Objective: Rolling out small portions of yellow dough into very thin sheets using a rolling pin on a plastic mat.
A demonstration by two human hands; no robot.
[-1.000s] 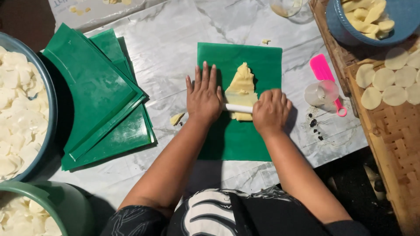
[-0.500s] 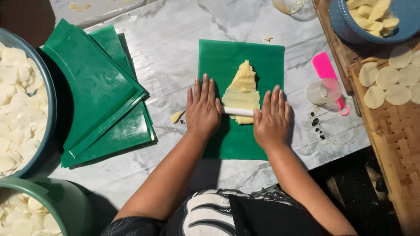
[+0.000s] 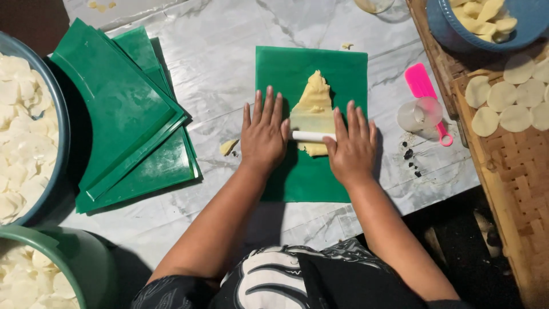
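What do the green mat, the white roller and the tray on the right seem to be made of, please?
Mat: probably thin plastic sheet, smooth with a slight sheen, lying flat under the dough.
Roller: a plain white, smooth rod, likely plastic pipe; both hands cover its ends.
Tray: woven strips in a crisscross pattern, matte brown, likely bamboo or similar.

The setting is appearing as a small home food-preparation area working close to floor level. A marble-patterned sheet is covering the work surface. Green plastic sheets are lying stacked at one side. Large basins are holding many pale dough discs. A woven bamboo tray is carrying flattened rounds. A blue bowl is holding dough pieces, indicating batch snack making.
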